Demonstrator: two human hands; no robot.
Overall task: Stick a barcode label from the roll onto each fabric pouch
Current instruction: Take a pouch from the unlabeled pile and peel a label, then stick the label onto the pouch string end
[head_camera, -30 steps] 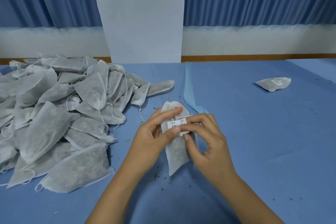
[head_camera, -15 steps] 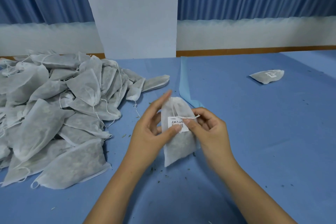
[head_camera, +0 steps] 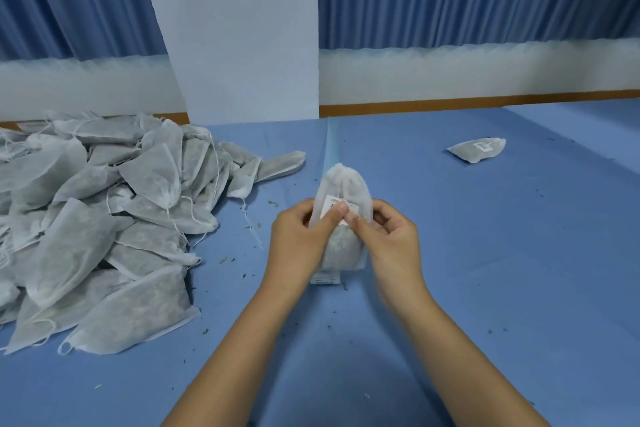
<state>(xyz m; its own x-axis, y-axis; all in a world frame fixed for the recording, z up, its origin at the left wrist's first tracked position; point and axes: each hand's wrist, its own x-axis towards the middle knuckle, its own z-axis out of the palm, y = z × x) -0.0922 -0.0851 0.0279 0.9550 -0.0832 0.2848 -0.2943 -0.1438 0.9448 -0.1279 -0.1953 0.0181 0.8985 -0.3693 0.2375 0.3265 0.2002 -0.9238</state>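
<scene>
A white fabric pouch point(head_camera: 343, 184) stands upright above the blue table, held between both hands. My left hand point(head_camera: 298, 243) grips its left side, thumb pressing on the white barcode label point(head_camera: 332, 203) stuck to its front. My right hand point(head_camera: 391, 239) grips the right side, its thumb on the label's right edge next to the left thumb. The pouch's lower half is partly hidden by my hands. The label roll is not in view.
A big heap of white pouches point(head_camera: 97, 218) covers the left of the blue table point(head_camera: 485, 270). One labelled pouch point(head_camera: 476, 149) lies alone at the far right. A white pillar point(head_camera: 239, 31) and blue curtains stand behind. Green crumbs dot the cloth.
The left hand's fingers have curled from stretched out along the pouch to gripping it, and both thumbs have come together on the label. The pouch now stands more upright.
</scene>
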